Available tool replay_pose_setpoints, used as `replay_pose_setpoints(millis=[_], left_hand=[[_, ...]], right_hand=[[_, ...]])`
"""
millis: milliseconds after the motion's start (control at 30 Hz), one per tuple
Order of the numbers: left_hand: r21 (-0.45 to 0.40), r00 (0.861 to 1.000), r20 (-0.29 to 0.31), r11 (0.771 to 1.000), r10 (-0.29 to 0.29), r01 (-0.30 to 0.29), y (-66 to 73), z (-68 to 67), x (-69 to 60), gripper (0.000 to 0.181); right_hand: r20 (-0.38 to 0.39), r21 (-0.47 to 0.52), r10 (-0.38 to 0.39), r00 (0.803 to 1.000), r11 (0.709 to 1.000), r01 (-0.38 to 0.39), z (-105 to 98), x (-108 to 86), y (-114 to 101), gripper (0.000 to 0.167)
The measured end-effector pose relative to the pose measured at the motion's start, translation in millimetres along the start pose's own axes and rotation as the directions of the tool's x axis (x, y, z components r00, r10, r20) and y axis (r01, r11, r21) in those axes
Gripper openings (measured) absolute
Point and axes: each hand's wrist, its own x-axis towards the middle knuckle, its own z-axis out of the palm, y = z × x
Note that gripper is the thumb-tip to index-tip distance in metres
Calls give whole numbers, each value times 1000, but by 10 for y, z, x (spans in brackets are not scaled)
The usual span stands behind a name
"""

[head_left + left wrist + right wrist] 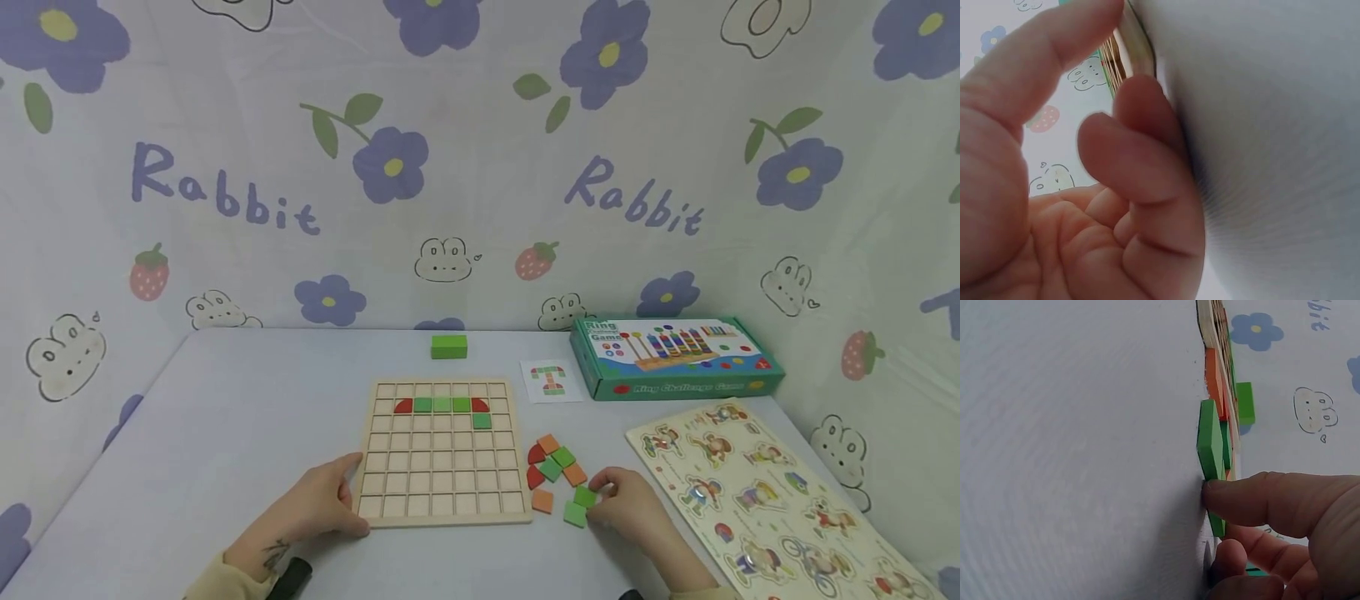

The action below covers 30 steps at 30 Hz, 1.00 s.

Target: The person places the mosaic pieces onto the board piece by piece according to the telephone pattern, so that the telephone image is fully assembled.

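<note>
My left hand [311, 502] grips the lower left corner of the wooden grid board [444, 522]; in the left wrist view the curled fingers [1141, 165] and the thumb meet the board's edge [1138, 50]. Near the board's top lies a row of green squares [442, 405] between two red quarter-round tiles [403, 406], with another green square [482, 422] below its right end. Right of the board, my right hand [633, 510] pinches a green tile [585, 497], also seen under the thumb in the right wrist view [1217, 526]. A second green tile [575, 514] touches it.
Loose orange [542, 501], red [535, 477] and green [551, 469] tiles lie beside the board. Behind are a green block [448, 347], a pattern card [552, 382] and a game box [678, 358]. A picture puzzle board [750, 500] occupies the right side.
</note>
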Motion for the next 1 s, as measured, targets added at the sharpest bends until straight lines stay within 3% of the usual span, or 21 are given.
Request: replay_pose_setpoints(millis=[267, 400, 567, 767, 867, 1000], left_hand=[[-2, 1000, 1, 1000, -18, 18, -11, 12, 21, 102], [5, 1000, 4, 1000, -17, 17, -10, 10, 27, 101], [6, 1000, 0, 1000, -14, 14, -11, 8, 24, 101], [11, 1000, -8, 1000, -2, 2, 2, 11, 9, 101], [9, 1000, -8, 1000, 6, -6, 6, 9, 3, 101], [7, 1000, -5, 1000, 10, -10, 0, 1, 6, 101]], right_hand=[[-5, -6, 5, 1000, 1000, -5, -43, 26, -13, 30], [-23, 38, -24, 999, 999, 25, -102, 38, -130, 30], [-8, 103, -72, 997, 992, 72, -93, 50, -471, 30], [16, 140, -130, 991, 982, 126, 103, 154, -951, 27], [37, 156, -174, 984, 974, 166, 246, 241, -1180, 27], [74, 212, -270, 960, 945, 249, 455, 347, -1460, 27]])
